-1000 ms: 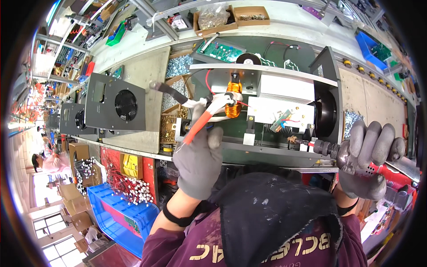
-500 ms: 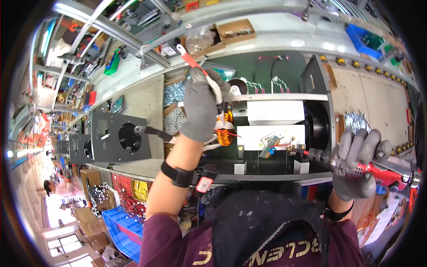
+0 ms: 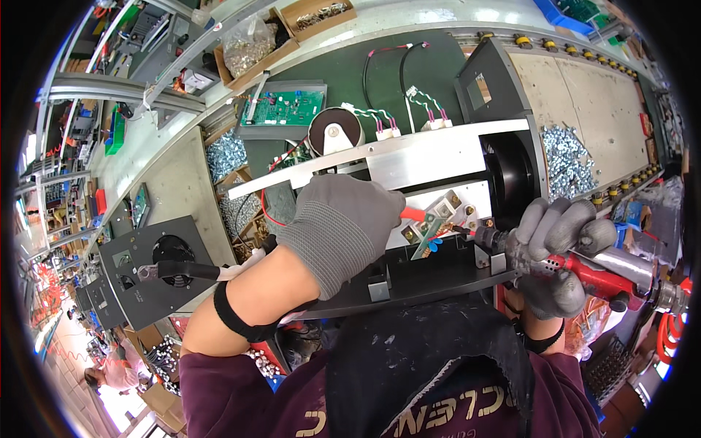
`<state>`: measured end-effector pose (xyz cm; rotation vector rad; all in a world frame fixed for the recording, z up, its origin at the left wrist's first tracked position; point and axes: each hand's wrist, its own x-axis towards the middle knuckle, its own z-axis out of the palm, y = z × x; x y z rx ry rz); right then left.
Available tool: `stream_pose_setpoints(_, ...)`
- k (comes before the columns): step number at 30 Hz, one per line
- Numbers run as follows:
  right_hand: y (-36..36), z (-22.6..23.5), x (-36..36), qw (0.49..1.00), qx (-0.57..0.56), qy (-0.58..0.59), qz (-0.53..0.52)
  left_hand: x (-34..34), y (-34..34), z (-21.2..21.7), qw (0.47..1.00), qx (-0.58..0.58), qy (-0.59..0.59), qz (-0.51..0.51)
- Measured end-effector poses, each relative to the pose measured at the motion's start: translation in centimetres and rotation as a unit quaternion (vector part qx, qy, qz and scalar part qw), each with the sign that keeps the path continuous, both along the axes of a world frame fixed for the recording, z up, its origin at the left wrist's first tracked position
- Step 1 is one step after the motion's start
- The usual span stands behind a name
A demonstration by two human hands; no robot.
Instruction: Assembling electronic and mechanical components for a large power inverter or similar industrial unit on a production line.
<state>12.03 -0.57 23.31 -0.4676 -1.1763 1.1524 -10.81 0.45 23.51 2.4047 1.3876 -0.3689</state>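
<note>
My gloved left hand (image 3: 343, 219) is closed on a cable, which reaches over my forearm. The cable's red-sleeved end (image 3: 413, 214) sticks out past my fingers, beside a small green circuit board (image 3: 427, 239) with blue parts. Wrapped around a red power screwdriver (image 3: 599, 279) is my gloved right hand (image 3: 558, 248). Its bit (image 3: 461, 230) points left at the metal terminals beside the board; whether it touches a screw I cannot tell. Both hands work over an open dark metal chassis (image 3: 416, 288) with a silver bar (image 3: 427, 150) and a black round fan (image 3: 509, 171).
Behind the bar stand a round black capacitor-like part (image 3: 335, 133) and a larger green circuit board (image 3: 281, 107). Loose screws (image 3: 566, 160) lie in a pile at right. A dark panel with a fan (image 3: 153, 266) is at left. Cardboard boxes (image 3: 318, 16) stand at the back.
My left hand has brought the red-sleeved cable end down and right, from above the chassis to beside the small board. My right hand keeps the screwdriver near the terminals. The view has shifted.
</note>
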Motion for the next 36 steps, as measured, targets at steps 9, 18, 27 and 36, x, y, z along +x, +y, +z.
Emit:
stream_pose_setpoints(9,-1.1,-1.0,-1.1,0.998,0.005,-0.062,0.033,-0.6,0.1,-0.1,0.997,-0.013,-0.063,-0.039)
stream_pose_setpoints(18,-1.6,-1.4,-1.2,0.988,0.124,-0.088,-0.002,-0.1,0.7,-0.7,0.997,0.006,-0.069,-0.036)
stream_pose_setpoints(27,-1.0,-1.0,-1.5,0.988,0.049,-0.142,-0.016,0.8,1.7,-1.7,0.985,0.130,-0.099,-0.048)
stream_pose_setpoints(36,0.6,0.6,-2.9,0.974,-0.025,-0.218,0.050,1.5,2.6,-3.1,0.989,0.127,-0.073,-0.025)
